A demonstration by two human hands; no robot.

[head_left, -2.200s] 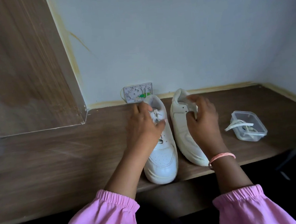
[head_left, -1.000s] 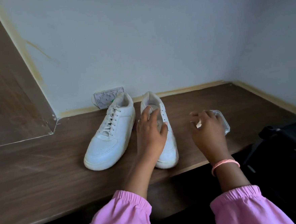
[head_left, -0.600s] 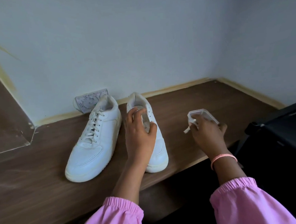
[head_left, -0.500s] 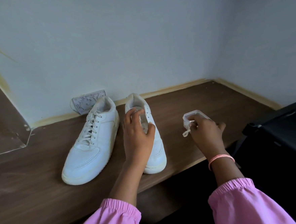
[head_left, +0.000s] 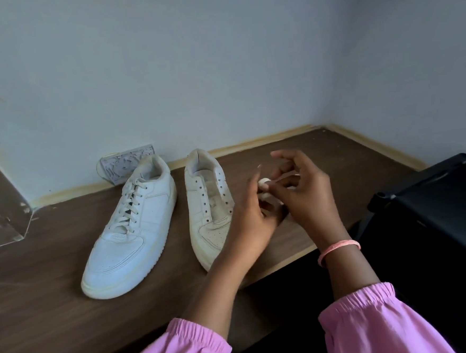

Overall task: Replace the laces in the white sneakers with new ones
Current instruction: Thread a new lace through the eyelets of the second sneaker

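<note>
We hold new lace (head_left: 264,186) bundled between both hands; unlaced sneaker (head_left: 210,205) lies at 9 o'clock of grip, long axis 12-to-6, toe toward us; left hand (head_left: 252,216) nearer it; right hand (head_left: 303,190) fingers curled, pinching lace; left fingers pinch it too; laced sneaker (head_left: 132,224) further at 9 on desk (head_left: 40,272).

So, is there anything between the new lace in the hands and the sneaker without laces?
Nothing visible. The hands hold the new lace just right of the unlaced sneaker; its eyelets are empty and uncovered. The laced sneaker lies on the far side.
</note>
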